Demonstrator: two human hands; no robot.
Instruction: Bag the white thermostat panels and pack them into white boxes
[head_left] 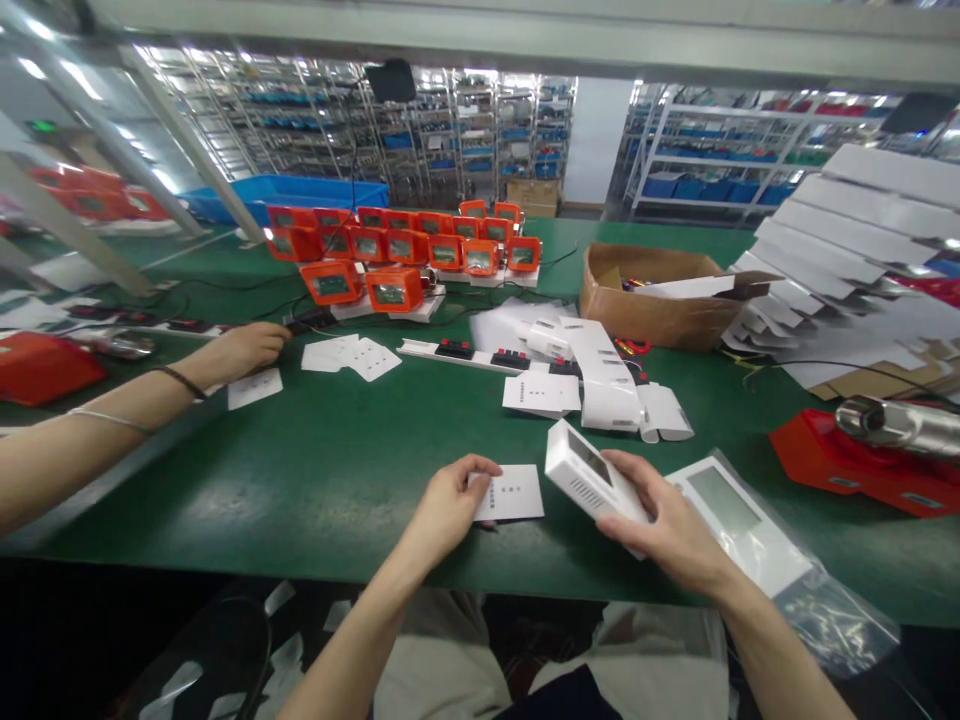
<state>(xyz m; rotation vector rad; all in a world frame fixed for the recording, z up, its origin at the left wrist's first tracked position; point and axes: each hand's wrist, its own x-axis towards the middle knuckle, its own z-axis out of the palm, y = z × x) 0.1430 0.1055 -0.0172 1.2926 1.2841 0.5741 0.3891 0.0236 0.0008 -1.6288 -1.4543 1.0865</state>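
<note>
Between the thumb and fingers of my left hand point(452, 505) is the left edge of a small white booklet point(517, 492) with printed text, low over the green table. My right hand point(664, 515) grips a white box-shaped device point(589, 475) with a dark screen and vent slots on one side; it is tilted above the table. To the right of that hand lies a white panel with a grey screen point(731, 505), partly inside a clear plastic bag point(840, 620). More white booklets point(541, 393) lie just beyond my hands, beside a curled strip of white labels point(604, 375).
A co-worker's arm point(172, 385) reaches in from the left. Several orange-framed units point(394, 290) stand at the back. A cardboard box point(652, 290) and stacked white sheets point(840, 260) are at back right. A red power tool point(862, 465) lies at right.
</note>
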